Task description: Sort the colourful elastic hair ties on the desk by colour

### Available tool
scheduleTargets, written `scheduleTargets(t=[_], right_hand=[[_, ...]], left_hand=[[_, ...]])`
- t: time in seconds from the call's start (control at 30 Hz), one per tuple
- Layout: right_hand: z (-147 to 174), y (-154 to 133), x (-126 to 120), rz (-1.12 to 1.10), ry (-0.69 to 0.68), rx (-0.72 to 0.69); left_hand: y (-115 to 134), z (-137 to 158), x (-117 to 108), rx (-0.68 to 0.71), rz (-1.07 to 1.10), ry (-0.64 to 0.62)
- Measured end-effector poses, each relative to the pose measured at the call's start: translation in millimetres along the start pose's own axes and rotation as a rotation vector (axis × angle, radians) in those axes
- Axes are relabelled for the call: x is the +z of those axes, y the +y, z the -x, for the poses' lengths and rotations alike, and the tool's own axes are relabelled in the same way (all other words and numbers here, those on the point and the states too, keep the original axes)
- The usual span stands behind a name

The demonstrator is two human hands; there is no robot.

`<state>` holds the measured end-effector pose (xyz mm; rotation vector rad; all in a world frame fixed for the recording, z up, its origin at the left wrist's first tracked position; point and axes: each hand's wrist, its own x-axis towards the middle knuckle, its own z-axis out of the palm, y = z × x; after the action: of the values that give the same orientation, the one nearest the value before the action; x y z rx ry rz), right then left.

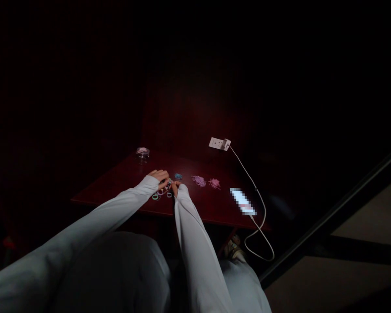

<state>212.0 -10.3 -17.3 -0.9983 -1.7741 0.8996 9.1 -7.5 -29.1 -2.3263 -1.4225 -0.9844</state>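
My left hand [160, 176] lies over a small heap of coloured items, its fingers stretched out above the table. Close beside it, my right hand [175, 186] has its fingers pressed together at the right side of the heap. Whatever they may pinch is too small to make out. At the near side of my hands lie a green ring-shaped band [155, 197] and a pale purple ring-shaped band [169, 195], perhaps hair ties. Part of the heap is hidden under my left hand. A blue pile of small strands [178, 176] sits just beyond my right hand.
Farther right are a purple pile [199, 181] and a pink pile [214, 183] of thin strands. A clear round container [142, 153] stands at the back left. A lit phone [243, 201] lies right, its white cable [252, 180] running to a wall socket [219, 143].
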Motion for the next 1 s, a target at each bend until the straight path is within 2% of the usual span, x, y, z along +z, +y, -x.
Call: scheduleTargets(t=[0.3,0.43,0.57,0.8,1.0], right_hand=[[-10.3,13.0,-5.3,-0.224,-0.021,-0.040],[-21.5,19.1,-6.5,-0.209,-0.108,0.007],[-32.4,14.7,-5.8,-0.207,-0.105,0.073],[-51.3,2.6,-24.6,-0.167,-0.362,0.066],[-52.4,-1.9,-25.4,-0.218,-0.199,0.080]], left_hand=[[19.2,-4.6,-1.7,-0.005,-0.035,0.067],[23.9,-3.5,-9.3,-0.001,-0.024,0.050],[25.1,-3.4,-15.3,-0.001,-0.005,0.007],[22.8,-12.7,-11.7,0.007,0.029,-0.061],[11.3,-21.3,-6.4,-0.085,0.078,-0.029]])
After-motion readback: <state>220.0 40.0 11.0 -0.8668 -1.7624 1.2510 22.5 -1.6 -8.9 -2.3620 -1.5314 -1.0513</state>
